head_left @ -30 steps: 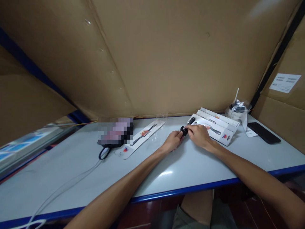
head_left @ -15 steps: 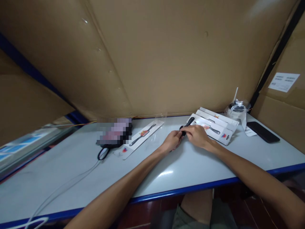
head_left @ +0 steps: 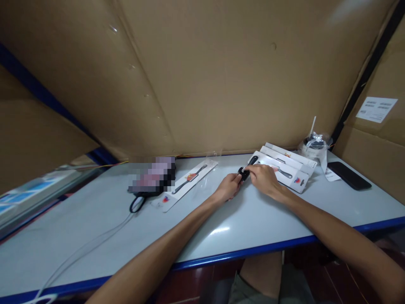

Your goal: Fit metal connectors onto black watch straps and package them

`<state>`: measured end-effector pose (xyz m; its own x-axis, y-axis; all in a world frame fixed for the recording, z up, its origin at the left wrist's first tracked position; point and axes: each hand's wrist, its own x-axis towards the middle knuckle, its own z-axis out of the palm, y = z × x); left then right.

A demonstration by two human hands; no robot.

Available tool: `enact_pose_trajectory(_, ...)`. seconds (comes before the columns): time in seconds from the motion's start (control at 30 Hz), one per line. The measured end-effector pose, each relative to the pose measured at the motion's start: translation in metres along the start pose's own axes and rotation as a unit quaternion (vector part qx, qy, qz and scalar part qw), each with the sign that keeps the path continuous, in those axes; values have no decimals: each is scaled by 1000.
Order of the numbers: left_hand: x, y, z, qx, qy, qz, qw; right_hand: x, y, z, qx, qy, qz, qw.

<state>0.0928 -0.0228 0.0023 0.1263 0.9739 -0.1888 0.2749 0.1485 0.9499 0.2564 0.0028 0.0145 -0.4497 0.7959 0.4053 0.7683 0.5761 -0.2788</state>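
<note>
The left hand [head_left: 228,187] is curling round the lower end of a black-handled utensil [head_left: 253,160], its thumb pressing down on it; the right hand [head_left: 262,178] is resting its thumb and forefinger tips on the utensil's black lower part, where a small pale spot is glinting, though whether those tips are pinching anything is too small to tell. The utensil is sitting in the hands at the left end of the fanned product cards [head_left: 297,177], its handle pointing up and overlapping their corner in view; whether it is touching them is not showing clearly.

Left of the fan, a single product card [head_left: 177,194] is lying slantwise on the white tabletop [head_left: 268,228], bearing a printed dark utensil; farther left of the fan, a black-edged item [head_left: 152,175] is lying with its face blurred into blocks, a black loop [head_left: 138,203] and a white cable [head_left: 91,242] trailing from it. Right of the fan, a black smartphone [head_left: 349,175] is lying flat; behind the fan's right end, a plastic-wrapped tub [head_left: 313,150] is standing.
</note>
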Motion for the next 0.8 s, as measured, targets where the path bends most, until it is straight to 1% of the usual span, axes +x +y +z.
enact_pose_trajectory(0.17, 0, 1, 0, -3, 3, -1, 1000, 1, 1, 0, 41, -11, -51, 998)
enact_pose_trajectory(0.33, 0, 1, 0, -4, -3, -3, 1000, 2, 0, -2, 6, -6, -6, 1000)
enact_pose_trajectory(0.43, 0, 0, 0, 0, 0, 1, 1000, 1, 0, -2, 12, -1, -21, 1000)
enact_pose_trajectory(0.57, -2, 1, 0, -3, 1, -2, 1000, 1, 2, -1, 25, -17, -49, 998)
enact_pose_trajectory(0.73, -1, 1, -1, -7, 2, -1, 1000, 2, 5, -1, 9, -1, -4, 1000)
enact_pose_trajectory(0.8, 0, 0, -1, 1, 0, 1, 1000, 2, 5, 1, 20, 7, -6, 1000)
